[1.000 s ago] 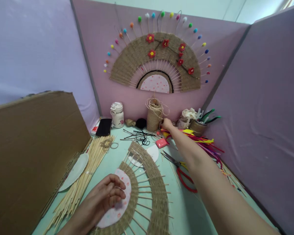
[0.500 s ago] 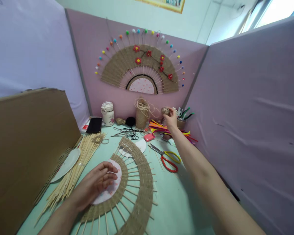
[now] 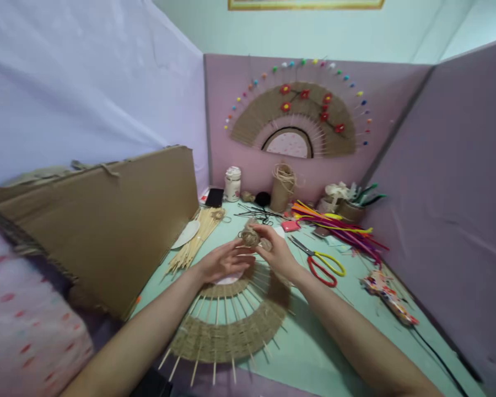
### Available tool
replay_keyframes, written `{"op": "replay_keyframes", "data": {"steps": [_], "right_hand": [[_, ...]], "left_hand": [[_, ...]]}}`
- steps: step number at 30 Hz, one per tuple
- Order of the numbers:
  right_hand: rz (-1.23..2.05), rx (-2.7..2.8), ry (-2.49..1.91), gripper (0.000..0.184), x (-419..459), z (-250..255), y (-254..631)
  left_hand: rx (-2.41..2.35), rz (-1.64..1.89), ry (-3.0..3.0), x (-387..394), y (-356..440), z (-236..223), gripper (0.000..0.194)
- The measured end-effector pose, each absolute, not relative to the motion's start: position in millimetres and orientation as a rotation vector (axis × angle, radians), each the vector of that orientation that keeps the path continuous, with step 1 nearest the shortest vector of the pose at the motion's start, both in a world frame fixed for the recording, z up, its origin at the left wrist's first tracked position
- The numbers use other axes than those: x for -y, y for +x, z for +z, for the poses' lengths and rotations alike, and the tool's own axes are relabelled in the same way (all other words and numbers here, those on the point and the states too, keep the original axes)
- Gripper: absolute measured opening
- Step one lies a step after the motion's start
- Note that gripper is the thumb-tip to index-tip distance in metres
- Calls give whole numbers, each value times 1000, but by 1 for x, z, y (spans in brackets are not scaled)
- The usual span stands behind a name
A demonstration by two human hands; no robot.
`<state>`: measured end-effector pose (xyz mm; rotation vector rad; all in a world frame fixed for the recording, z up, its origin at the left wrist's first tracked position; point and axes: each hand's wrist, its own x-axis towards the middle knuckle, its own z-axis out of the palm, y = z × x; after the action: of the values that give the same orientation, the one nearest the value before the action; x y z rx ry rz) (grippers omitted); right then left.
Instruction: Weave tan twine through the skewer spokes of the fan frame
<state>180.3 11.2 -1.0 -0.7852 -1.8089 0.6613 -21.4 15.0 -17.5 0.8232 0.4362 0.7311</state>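
My right hand (image 3: 276, 251) grips a small ball of twine (image 3: 250, 237) between thumb and fingers, above the table. Close beside it is my left hand (image 3: 227, 262), palm turned towards the ball and fingers stretched out; whether its fingertips touch the twine I cannot tell. Below both hands lies a half-round woven fan (image 3: 231, 336) with thin sticks fanning out past its outer band. Its inner centre carries pale spotted paper (image 3: 228, 279), partly covered by my left hand.
Scissors (image 3: 320, 264) with red and yellow handles lie to the right. Thin sticks (image 3: 200, 237) are bundled at left beside a cardboard sheet (image 3: 119, 220). A twine spool (image 3: 282, 187), coloured pipe cleaners (image 3: 347, 231) and a glue gun (image 3: 391, 298) are around the edges. A decorated fan (image 3: 252, 121) hangs behind.
My right hand has carried the twine ball from the back right to above the fan. My left hand has risen from the fan's centre towards it. The camera view has shifted.
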Motion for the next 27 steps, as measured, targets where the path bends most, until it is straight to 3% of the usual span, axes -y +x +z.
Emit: {"op": "replay_keyframes", "data": {"steps": [4,7,11,17,22,27], "right_hand": [[511,2013,-786,43,-5,-6,156],[627,1985,-750,45,-11,4,155],[824,1633,-1009,33,-30,15,165],[1022,1799,-1199,47,-40,8,172],[864,1824,-1099,32,-30,13,166],[960,1549,-939,25,-25,46,176]], "left_hand": [[-379,898,785,-16,-23,-20,24],[-386,990,810,-18,-26,-19,35],[-426,1004,845,-19,-30,-18,44],[-607,1031,974,-16,-21,-18,53],[-864,1107,1360,-8,-8,14,55],[-871,1020,1686,-14,9,62,56]]}}
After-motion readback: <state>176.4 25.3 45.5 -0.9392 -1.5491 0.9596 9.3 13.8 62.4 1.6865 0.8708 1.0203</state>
